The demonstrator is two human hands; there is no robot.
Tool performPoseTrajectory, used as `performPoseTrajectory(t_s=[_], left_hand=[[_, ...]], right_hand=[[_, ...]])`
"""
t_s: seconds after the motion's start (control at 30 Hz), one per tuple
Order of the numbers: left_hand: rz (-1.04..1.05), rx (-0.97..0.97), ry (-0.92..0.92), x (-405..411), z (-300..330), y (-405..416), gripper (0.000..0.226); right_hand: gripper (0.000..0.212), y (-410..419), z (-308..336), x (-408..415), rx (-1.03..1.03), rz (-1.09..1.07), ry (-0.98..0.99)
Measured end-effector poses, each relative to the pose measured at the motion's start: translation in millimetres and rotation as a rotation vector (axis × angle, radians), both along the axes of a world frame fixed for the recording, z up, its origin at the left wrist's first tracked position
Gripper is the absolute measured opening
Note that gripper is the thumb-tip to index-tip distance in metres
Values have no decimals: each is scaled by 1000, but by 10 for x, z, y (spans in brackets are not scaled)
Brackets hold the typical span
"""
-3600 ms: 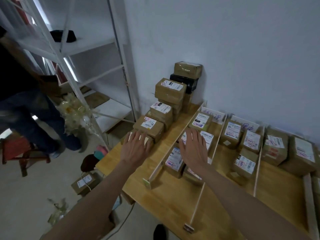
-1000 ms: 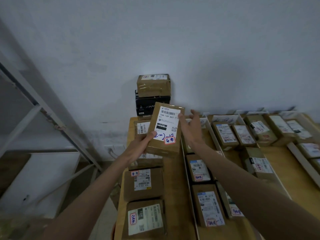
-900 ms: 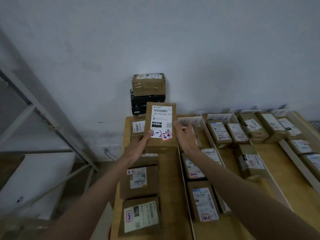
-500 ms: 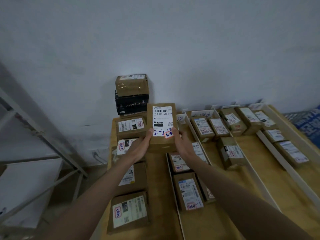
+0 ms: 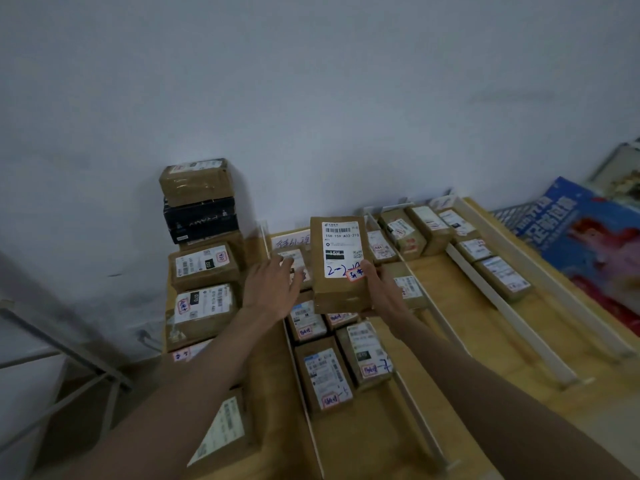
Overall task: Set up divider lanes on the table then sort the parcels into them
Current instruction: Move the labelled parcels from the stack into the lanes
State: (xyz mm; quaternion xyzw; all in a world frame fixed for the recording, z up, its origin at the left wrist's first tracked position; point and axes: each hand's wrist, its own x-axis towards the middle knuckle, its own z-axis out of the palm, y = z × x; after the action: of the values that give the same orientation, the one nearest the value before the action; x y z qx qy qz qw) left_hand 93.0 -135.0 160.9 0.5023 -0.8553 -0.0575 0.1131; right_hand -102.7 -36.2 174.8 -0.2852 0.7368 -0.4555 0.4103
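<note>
Letting go, the left hand [image 5: 273,289] now hovers with fingers spread — the right hand [image 5: 382,294] alone grips the parcel [image 5: 341,263] above the table [image 5: 540,344]. Dividers [image 5: 498,306] stand, lanes part-filled; the unsorted stack [image 5: 201,258] remains.

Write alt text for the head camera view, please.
The right hand holds a brown parcel upright above a wooden table with labelled parcels in white divider lanes; the left hand is open beside it.
</note>
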Motion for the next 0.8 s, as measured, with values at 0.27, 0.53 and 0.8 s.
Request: performPoseTrajectory(t_s=[0.27,0.53,0.8], left_hand=[[-57,-109,-192,-745,-79,521,60],[-9,-67,-135,-1646,-295,1180,60],[-35,-33,-156,-2522,-410,1625,59]], right_hand=[[52,511,-46,-784,18,-21,-34],[54,1181,-214,-1738,57,-37,-17],[48,1675,-373,-2626,87,-67,-27]])
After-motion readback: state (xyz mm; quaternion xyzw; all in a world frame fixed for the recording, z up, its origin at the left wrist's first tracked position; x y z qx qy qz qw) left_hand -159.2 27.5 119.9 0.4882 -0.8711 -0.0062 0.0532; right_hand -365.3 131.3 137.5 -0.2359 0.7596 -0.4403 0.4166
